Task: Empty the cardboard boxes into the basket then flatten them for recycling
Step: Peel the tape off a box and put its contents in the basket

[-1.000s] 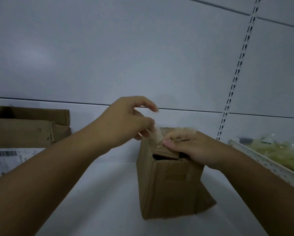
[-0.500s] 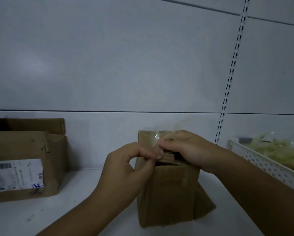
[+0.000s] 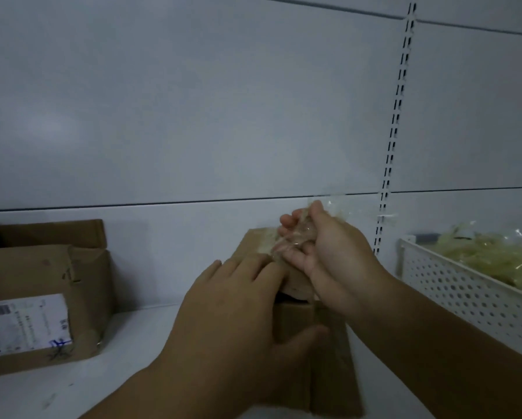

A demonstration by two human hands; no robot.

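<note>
The left hand (image 3: pixel 238 322) lies spread and flat against the small cardboard box (image 3: pixel 320 352) on the shelf (image 3: pixel 138 376), apparently bracing it, while the right hand (image 3: pixel 323 258) closes on clear tape (image 3: pixel 293 237) peeling off its top, the basket (image 3: pixel 453 285) waiting just right.

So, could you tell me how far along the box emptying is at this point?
Done: the white basket on the right already holds clear packets. In hand: the left hand steadies the small box, and the right hand grips clear crinkled plastic at its top, either tape or a packet. Left: this box stands unflattened, as does the labelled box.
</note>
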